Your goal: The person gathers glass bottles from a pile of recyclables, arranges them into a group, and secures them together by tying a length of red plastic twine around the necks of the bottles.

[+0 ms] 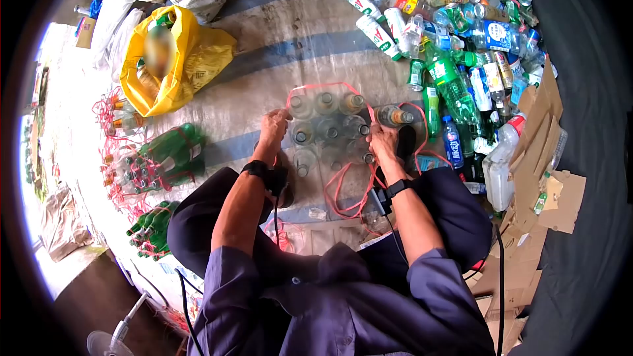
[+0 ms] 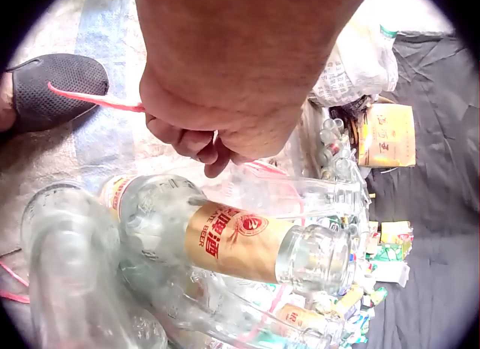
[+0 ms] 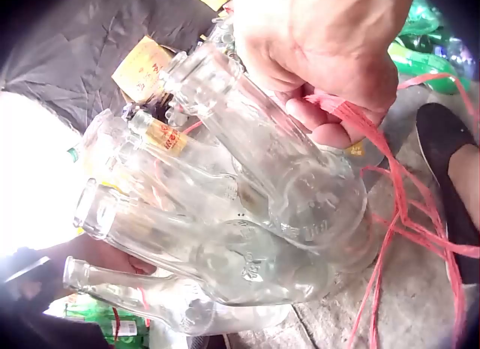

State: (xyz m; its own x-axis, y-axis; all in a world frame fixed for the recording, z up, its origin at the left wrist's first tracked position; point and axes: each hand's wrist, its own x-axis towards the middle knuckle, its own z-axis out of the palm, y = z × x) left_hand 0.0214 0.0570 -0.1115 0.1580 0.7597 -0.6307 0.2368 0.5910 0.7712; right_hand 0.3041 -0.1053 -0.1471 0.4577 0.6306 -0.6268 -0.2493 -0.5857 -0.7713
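Observation:
Several clear glass bottles [image 1: 330, 130] stand bunched upright between the feet. Pink plastic string [image 1: 323, 84] runs round the far side of the bunch. On its left side my left hand [image 1: 272, 133] grips the string; a free end of pink string [image 2: 94, 98] sticks out of the curled fingers in the left wrist view. My right hand [image 1: 384, 143], at the right side, pinches a gathered strand of string [image 3: 367, 128] beside a bottle neck. Loose string ends [image 1: 343, 201] trail on the ground below it. A bottle with an orange-gold label [image 2: 236, 240] shows under the left hand.
Plastic bottles and cans [image 1: 448, 59] are heaped at the right, beside flattened cardboard [image 1: 534, 138]. A yellow bag [image 1: 198, 53] holding bottles stands at the upper left. Green bottles [image 1: 175, 148] and string-tied bottles [image 1: 125, 171] lie left. A dark shoe [image 3: 442, 158] is near the right hand.

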